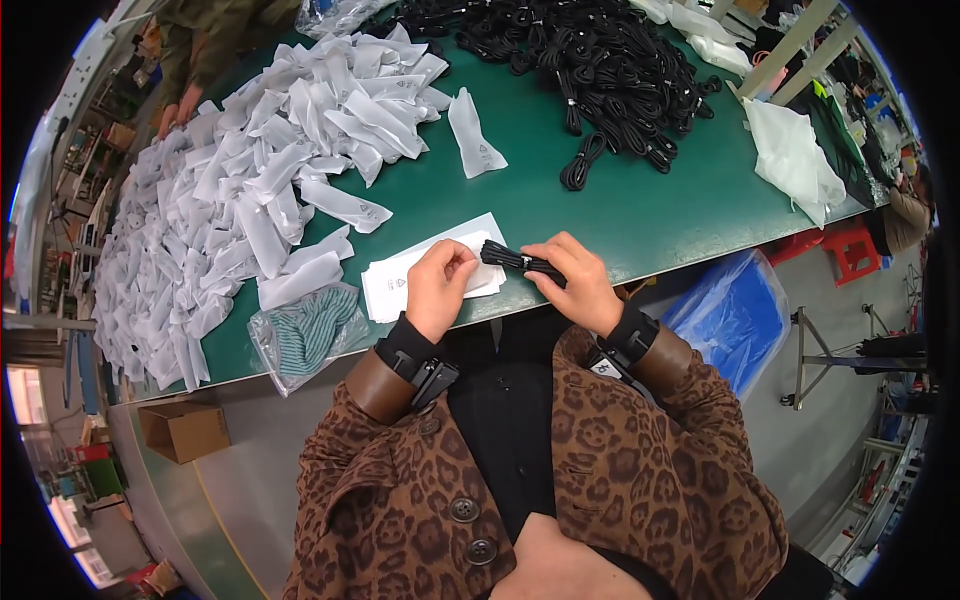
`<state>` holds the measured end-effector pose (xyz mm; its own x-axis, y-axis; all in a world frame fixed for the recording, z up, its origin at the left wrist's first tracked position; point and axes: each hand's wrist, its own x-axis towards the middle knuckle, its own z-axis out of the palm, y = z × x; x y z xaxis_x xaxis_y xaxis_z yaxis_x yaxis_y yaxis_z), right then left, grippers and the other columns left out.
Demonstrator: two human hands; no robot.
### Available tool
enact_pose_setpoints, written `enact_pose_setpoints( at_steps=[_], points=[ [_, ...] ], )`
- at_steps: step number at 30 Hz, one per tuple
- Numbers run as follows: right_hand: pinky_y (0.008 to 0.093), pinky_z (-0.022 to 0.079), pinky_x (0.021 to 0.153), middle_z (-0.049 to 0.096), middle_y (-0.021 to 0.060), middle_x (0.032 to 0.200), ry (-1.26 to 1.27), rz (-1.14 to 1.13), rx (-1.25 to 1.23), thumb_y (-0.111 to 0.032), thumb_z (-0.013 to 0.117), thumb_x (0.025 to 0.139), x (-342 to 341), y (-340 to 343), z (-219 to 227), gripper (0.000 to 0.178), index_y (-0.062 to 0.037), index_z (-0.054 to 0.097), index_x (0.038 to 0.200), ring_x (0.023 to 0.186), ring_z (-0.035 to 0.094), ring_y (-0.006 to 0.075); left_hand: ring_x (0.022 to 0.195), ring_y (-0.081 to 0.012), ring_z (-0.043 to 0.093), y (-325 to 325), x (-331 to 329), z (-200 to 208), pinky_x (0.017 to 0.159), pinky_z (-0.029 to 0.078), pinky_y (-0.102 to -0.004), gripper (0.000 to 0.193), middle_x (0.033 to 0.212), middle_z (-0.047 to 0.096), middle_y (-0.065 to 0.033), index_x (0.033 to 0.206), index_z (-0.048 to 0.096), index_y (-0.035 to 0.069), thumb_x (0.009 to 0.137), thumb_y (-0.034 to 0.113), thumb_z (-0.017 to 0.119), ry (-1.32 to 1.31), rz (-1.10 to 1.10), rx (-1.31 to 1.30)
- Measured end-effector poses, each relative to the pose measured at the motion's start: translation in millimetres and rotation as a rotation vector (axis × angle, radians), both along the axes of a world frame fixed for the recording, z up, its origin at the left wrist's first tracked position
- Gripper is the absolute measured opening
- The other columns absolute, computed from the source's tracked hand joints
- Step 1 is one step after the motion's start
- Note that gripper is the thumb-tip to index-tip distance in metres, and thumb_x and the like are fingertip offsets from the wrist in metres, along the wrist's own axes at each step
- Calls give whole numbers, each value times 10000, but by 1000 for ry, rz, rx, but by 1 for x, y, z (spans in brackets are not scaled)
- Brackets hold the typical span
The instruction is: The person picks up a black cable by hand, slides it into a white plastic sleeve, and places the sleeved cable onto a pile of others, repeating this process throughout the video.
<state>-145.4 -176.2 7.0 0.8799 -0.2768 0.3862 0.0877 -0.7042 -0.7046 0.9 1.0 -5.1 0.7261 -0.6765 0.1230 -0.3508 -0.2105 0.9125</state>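
Note:
My right hand [583, 283] grips a coiled black cable [507, 257] between thumb and fingers, its bundled end pointing left. Close beside that end, my left hand [438, 287] is closed in a pinch over a stack of flat white bags [388, 284] at the table's near edge. Whatever the left fingertips pinch is too small to make out. Left of the stack, a clear bag with green striped fabric [312, 328] lies partly over the edge. A single filled white bag [472, 138] rests farther back.
A large heap of filled white bags [225, 200] covers the left of the green table [530, 205]. Many bundled black cables [625, 80] are piled at the back. Another person's hand [180, 110] is at the far left. Below the right edge stands a blue lined bin [735, 315].

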Motion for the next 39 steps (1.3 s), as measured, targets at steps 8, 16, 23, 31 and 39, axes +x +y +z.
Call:
enact_pose_setpoints(
  at_steps=[8,16,23,31,39],
  points=[
    [335,510,711,586,105,952,73,229,145,-92,726,833,6,-13,-4,278,-58,647,1097,793,624,291,829,-168,581,-2,-2,10,709,472,-266,94,916,600,-58,887,617,0,823,-43,670,-348,-151,-120],
    [309,501,714,629,88,982,-190,256,-92,-33,732,833,24,-10,13,301,-29,634,1118,776,613,199,952,-262,553,-9,13,34,772,470,-336,110,991,594,-81,856,620,34,787,-20,687,-203,-61,-98],
    [247,479,679,595,98,1077,-142,76,197,19,718,827,40,3,30,345,-28,624,1156,780,595,143,981,-213,562,-8,21,54,832,473,-317,76,1048,609,-75,886,628,33,836,28,686,-106,-100,-153],
    [263,490,691,610,77,1040,-369,229,186,11,686,836,57,0,50,339,-57,639,1165,787,604,150,1006,-144,588,-1,47,75,847,480,-292,131,1098,631,-50,1013,626,25,947,139,635,485,-122,-459],
    [418,524,674,591,159,908,47,-287,-378,-54,625,874,54,-109,8,289,-115,644,1156,816,628,358,944,-141,608,22,107,93,815,485,-283,193,1046,635,-43,1091,619,17,934,122,655,-202,370,-350]
  ],
)
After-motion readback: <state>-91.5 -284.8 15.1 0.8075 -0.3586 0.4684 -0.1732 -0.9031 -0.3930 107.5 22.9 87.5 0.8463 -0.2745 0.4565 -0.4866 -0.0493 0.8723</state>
